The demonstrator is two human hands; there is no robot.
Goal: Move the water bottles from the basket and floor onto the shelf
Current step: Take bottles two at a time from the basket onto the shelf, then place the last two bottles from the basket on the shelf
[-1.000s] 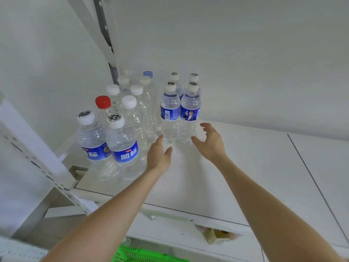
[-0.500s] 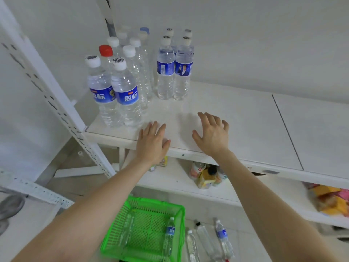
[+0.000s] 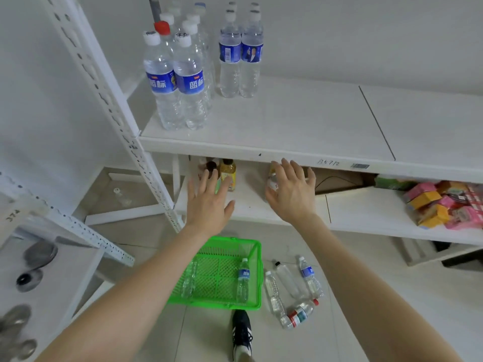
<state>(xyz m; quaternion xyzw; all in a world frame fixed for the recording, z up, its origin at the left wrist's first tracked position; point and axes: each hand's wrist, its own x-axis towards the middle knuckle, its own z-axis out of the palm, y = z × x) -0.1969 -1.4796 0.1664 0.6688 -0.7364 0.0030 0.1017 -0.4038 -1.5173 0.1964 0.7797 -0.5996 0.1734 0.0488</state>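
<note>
Several water bottles stand upright at the left end of the white shelf (image 3: 300,121); the nearest pair (image 3: 177,79) carries blue labels, and another pair (image 3: 240,53) stands behind to the right. On the floor, a green basket (image 3: 251,304) holds a blue-labelled bottle (image 3: 243,280) and a clear bottle (image 3: 189,280), both lying down. Several more bottles (image 3: 295,291) lie on the floor right of the basket. My left hand (image 3: 207,202) and my right hand (image 3: 292,194) hang empty with fingers spread, below the shelf's front edge and above the basket.
The lower shelf holds small jars and bottles (image 3: 227,173), a cardboard box (image 3: 337,181) and pink and orange packets (image 3: 441,202). A perforated white upright (image 3: 109,105) stands at the left. My shoe (image 3: 241,333) is near the basket. Dark round objects (image 3: 34,267) lie on the left shelf.
Both hands have drawn back from the bottles on the shelf and dropped below its front edge. The view has tilted down, revealing the basket and floor bottles.
</note>
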